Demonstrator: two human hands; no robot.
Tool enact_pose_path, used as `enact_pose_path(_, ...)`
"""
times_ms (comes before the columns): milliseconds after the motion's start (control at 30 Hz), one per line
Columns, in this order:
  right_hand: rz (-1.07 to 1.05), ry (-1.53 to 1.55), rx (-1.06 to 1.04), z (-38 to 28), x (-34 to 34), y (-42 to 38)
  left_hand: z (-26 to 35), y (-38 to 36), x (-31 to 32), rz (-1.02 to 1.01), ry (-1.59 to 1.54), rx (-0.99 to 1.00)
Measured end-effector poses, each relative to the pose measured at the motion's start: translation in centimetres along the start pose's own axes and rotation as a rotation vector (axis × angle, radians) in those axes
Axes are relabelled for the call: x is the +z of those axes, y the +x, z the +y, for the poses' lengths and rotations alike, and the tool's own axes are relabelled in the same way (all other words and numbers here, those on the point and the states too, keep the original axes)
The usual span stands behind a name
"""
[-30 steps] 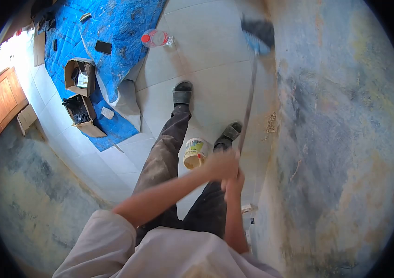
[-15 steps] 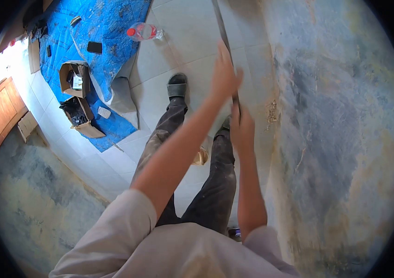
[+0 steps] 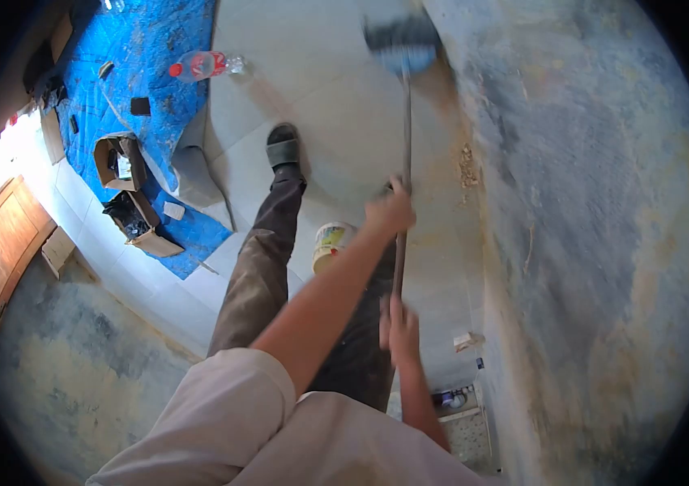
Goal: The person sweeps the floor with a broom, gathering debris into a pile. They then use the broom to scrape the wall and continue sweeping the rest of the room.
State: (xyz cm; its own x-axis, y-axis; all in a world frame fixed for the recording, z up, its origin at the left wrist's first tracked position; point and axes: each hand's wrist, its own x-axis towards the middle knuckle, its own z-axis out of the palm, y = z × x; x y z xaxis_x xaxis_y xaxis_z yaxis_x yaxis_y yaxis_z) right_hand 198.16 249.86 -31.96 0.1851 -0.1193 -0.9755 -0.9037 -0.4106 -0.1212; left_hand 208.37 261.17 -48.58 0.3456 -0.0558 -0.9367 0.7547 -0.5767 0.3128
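A long-handled broom stretches forward from me, its dark bristles and blue head blurred at the top of the view, on the floor near the wall. My left hand is wrapped round the middle of the handle. Nearer my body, my right hand grips the handle's end. A small heap of debris lies along the foot of the wall, to the right of the handle.
A plastic bottle lies beside a blue tarp. Two cardboard boxes sit on the tarp. Between my legs is a labelled tub. A stained wall rises on the right; a wooden door is at left.
The broom has come back toward me, bringing its head into view. My left hand has closed round the handle, and both hands are lower. The tub shows more fully.
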Motion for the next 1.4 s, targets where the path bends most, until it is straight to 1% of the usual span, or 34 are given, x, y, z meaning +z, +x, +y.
enact_pose_path(33,-0.019,0.114,0.155,2.7,-1.8,-3.9,-1.0,-0.4,5.9,-0.028,0.068,0.016)
enact_pose_path(67,0.039,0.129,0.207,5.0,-3.1,-7.0,-0.1,-3.2,8.2,-0.209,0.106,0.025)
enact_pose_path(100,0.168,-0.143,0.064,7.6,-4.2,-9.4,-0.2,-5.2,12.4,-0.305,0.004,-0.022)
enact_pose_path(133,0.296,-0.414,-0.082,9.7,-5.1,-11.2,0.3,-7.4,15.4,-0.367,0.044,0.018)
enact_pose_path(167,0.305,-0.403,-0.078,11.0,-5.8,-12.7,0.7,-9.6,18.2,-0.368,-0.079,-0.044)
enact_pose_path(200,0.328,-0.438,-0.011,11.8,-6.4,-14.4,1.1,-11.6,19.4,-0.312,-0.052,0.008)
enact_pose_path(233,0.342,-0.477,0.055,12.3,-6.8,-15.1,1.5,-12.4,18.8,-0.318,-0.045,0.005)
enact_pose_path(300,0.316,-0.476,0.045,13.0,-7.4,-14.8,2.4,-14.4,16.0,-0.249,-0.199,0.003)
enact_pose_path(333,0.3,-0.475,0.022,12.7,-7.3,-13.9,2.6,-14.3,13.8,-0.141,-0.206,0.01)
enact_pose_path(367,0.294,-0.501,-0.129,12.3,-6.9,-11.9,2.3,-13.2,11.6,-0.035,-0.21,0.021)
enact_pose_path(400,0.287,-0.528,-0.278,10.6,-6.3,-9.2,1.5,-11.2,10.1,0.099,-0.174,0.063)
enact_pose_path(467,0.175,-0.38,-0.278,6.0,-4.5,-3.3,0.3,-6.2,5.1,0.338,-0.206,0.065)
enact_pose_path(500,0.163,-0.263,-0.416,3.9,-3.1,0.1,0.7,-3.9,1.4,0.397,-0.247,0.022)
enact_pose_path(533,0.062,-0.203,-0.463,1.6,-2.4,3.4,0.4,-0.9,-0.3,0.584,-0.377,0.082)
enact_pose_path(600,-0.067,-0.103,-0.339,-3.2,-1.4,6.8,0.6,4.6,-4.0,0.649,-0.346,0.038)
enact_pose_path(633,-0.063,-0.088,-0.337,-3.5,-1.3,6.7,1.5,5.0,-4.4,0.644,-0.333,0.044)
enact_pose_path(700,-0.015,0.027,-0.237,-2.6,-1.6,5.6,3.3,4.5,-3.3,0.443,-0.105,-0.032)
enact_pose_path(767,0.06,0.092,-0.335,3.9,-2.4,3.6,3.4,3.6,2.9,0.227,0.048,-0.032)
enact_pose_path(800,0.08,0.133,-0.207,6.6,-3.6,1.2,3.3,1.9,6.7,0.155,0.091,-0.017)
enact_pose_path(833,0.099,0.173,-0.083,9.0,-5.1,-1.4,3.7,-0.7,9.4,-0.017,0.089,-0.05)
enact_pose_path(867,0.038,0.306,0.096,8.9,-6.8,-4.7,3.1,-2.1,13.5,-0.085,0.167,-0.016)
enact_pose_path(900,0.082,0.263,0.163,11.3,-8.2,-6.9,3.1,-4.1,16.3,-0.222,0.029,-0.04)
enact_pose_path(933,0.179,0.052,0.066,13.6,-9.2,-9.0,2.3,-5.1,20.4,-0.279,0.042,-0.027)
enact_pose_path(967,0.272,-0.158,-0.035,15.1,-10.1,-10.1,2.6,-6.8,22.4,-0.351,0.005,-0.018)
enact_pose_path(1000,0.268,-0.163,-0.043,15.2,-11.0,-10.8,1.8,-7.5,26.9,-0.242,0.001,0.017)
enact_pose_path(1033,0.266,-0.221,-0.017,15.0,-12.2,-12.1,1.7,-8.4,28.1,-0.237,-0.004,0.012)
enact_pose_path(1100,0.259,-0.275,0.003,14.8,-14.3,-13.4,1.3,-9.7,29.2,-0.247,-0.491,0.015)
enact_pose_path(1133,0.217,-0.366,-0.042,14.6,-15.2,-13.2,1.9,-10.6,27.1,-0.189,-0.609,0.027)
enact_pose_path(1200,0.129,-0.468,-0.14,13.0,-16.1,-11.9,2.0,-10.8,23.0,0.037,-0.769,0.087)
enact_pose_path(1267,0.083,-0.462,-0.33,11.6,-15.1,-7.9,1.1,-8.7,18.9,0.551,-0.38,0.166)
enact_pose_path(1300,0.01,-0.449,-0.289,9.6,-14.2,-5.7,0.2,-7.3,15.3,0.267,-0.74,0.006)
enact_pose_path(1333,0.017,-0.405,-0.432,7.9,-12.5,-3.1,-1.9,-4.7,13.5,0.479,-0.665,0.106)
enact_pose_path(1367,0.045,-0.381,-0.688,6.6,-10.4,0.0,-2.1,-3.3,9.8,0.526,-0.78,0.072)
enact_pose_path(1400,-0.025,-0.445,-0.58,3.9,-8.4,1.7,-3.7,-1.0,6.6,0.625,-0.594,0.04)
